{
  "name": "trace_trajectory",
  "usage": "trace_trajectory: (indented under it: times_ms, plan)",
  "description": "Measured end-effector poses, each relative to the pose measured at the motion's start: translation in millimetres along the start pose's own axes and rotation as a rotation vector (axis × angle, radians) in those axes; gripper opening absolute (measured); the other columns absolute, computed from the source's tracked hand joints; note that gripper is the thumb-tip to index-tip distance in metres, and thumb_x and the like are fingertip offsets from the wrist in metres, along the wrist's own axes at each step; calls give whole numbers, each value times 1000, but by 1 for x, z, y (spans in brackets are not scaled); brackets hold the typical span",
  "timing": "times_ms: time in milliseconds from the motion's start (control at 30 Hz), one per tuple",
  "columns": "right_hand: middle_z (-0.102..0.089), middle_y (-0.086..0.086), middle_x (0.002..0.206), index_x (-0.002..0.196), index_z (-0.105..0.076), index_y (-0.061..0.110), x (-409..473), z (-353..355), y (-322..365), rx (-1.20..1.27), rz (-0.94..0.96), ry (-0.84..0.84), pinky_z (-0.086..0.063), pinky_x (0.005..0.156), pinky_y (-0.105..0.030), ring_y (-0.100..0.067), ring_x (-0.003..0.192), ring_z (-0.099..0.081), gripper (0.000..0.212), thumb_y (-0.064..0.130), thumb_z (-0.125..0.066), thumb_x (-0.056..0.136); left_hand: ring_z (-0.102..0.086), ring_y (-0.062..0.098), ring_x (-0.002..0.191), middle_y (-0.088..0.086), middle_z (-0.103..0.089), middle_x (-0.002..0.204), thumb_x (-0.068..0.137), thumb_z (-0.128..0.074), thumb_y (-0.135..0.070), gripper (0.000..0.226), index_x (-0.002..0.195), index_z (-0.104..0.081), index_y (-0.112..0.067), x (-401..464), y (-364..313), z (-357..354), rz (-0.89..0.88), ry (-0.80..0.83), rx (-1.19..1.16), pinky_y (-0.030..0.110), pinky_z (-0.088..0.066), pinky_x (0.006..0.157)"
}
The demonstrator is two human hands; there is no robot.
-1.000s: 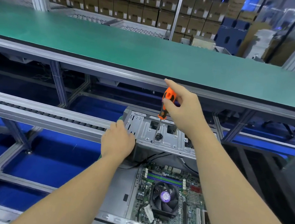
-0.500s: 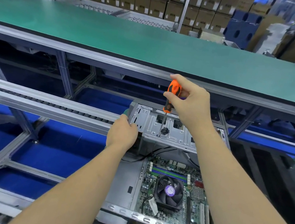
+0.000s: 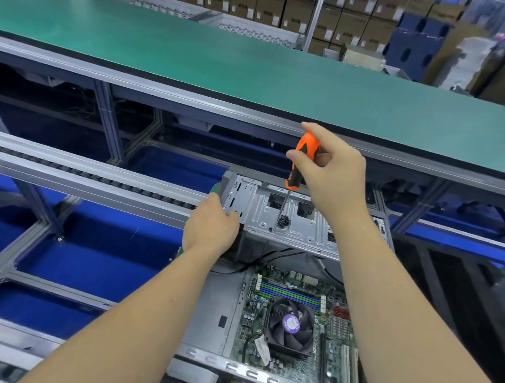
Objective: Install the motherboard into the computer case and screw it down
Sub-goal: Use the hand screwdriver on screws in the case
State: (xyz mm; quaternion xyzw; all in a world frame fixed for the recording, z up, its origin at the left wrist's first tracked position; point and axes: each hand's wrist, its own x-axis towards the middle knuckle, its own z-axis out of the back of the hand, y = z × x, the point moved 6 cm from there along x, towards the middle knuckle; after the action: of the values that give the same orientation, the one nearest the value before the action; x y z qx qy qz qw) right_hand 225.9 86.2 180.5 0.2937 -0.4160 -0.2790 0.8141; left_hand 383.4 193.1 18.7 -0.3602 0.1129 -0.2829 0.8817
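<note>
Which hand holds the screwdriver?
The right hand: it grips the orange-handled screwdriver upright over the pile of black screws. The left hand only holds the computer case corner.

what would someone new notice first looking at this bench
Probably the orange screwdriver gripped upright in the right hand at centre, its tip down by a small pile of dark screws on the drive cage of the open computer case. Next, the motherboard with its black fan lying in the case below, while the left hand holds the cage's left corner. Behind runs a long green benchtop.
</note>
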Motion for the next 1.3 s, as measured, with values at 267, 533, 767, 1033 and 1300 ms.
trace_trajectory:
  times_ms: [267, 533, 767, 1033, 1300]
  plan:
    - [-67, 5, 101, 138, -64, 19, -1, -2, 3, 7, 30, 13, -54, 96, -34, -18, 88, -63, 45, 13, -72, 93, -61, 27, 83, 5, -62, 103, 92, -47, -28, 21, 107, -50, -13, -3, -3, 2, -4, 10, 36, 45, -56, 74]
    - [-65, 5, 84, 133, -67, 22, -4, -2, -3, -12, 37, -43, -55, 90, -40, -22, 77, -56, 43, 17, -74, 92, -62, 28, 84, 7, -64, 102, 91, -45, -26, 22, 107, -51, -12, -5, -4, 2, -8, 9, 57, 45, -56, 75]
    - [-64, 0, 96, 142, -50, 35, -12, -15, -12, 90, -10, 98, -59, 86, -44, -25, 83, -66, 59, 5, -67, 95, -61, 29, 84, 8, -63, 101, 91, -46, -25, 19, 104, -51, -11, -6, -6, 2, -21, 9, 65, 45, -56, 75]
    - [-56, 11, 99, 150, -37, 38, 27, 72, 66, 146, 316, -210, -62, 72, -39, -29, 76, -65, 74, 6, -64, 90, -60, 25, 85, 6, -62, 99, 91, -45, -25, 19, 102, -52, -11, -10, -9, 4, -34, -19, 82, 42, -55, 73]
    - [-62, 0, 101, 149, -39, 40, 7, 103, 3, 141, 20, -284, -63, 76, -47, -37, 82, -68, 74, 3, -67, 90, -53, 19, 106, -5, -61, 118, 97, -52, -26, 27, 121, -62, -22, -15, -57, -9, -566, -96, 322, 34, -45, 89]
